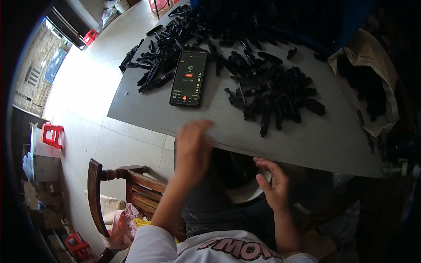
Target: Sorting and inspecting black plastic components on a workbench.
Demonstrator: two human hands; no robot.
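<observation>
My left hand [193, 149] is raised at the table's near edge, just below a phone. Its fingertips are smeared by motion, and I cannot see anything in them. My right hand [275, 182] is below the edge with thumb and fingers apart, holding nothing. Close to it, a pale-rimmed container [250, 195] sits in shadow by my lap; its contents are too dark to make out. The phone [189, 78] lies face up with its screen lit. A cluster of small black plastic parts [280, 98] lies to its right on the grey table [219, 120].
A larger heap of black parts [164, 55] spreads across the table's far side. At the right, an open brown bag [391, 65] holds more of them. A wooden chair [144, 193] with cloths stands at my left; red stools [52, 135] are farther off.
</observation>
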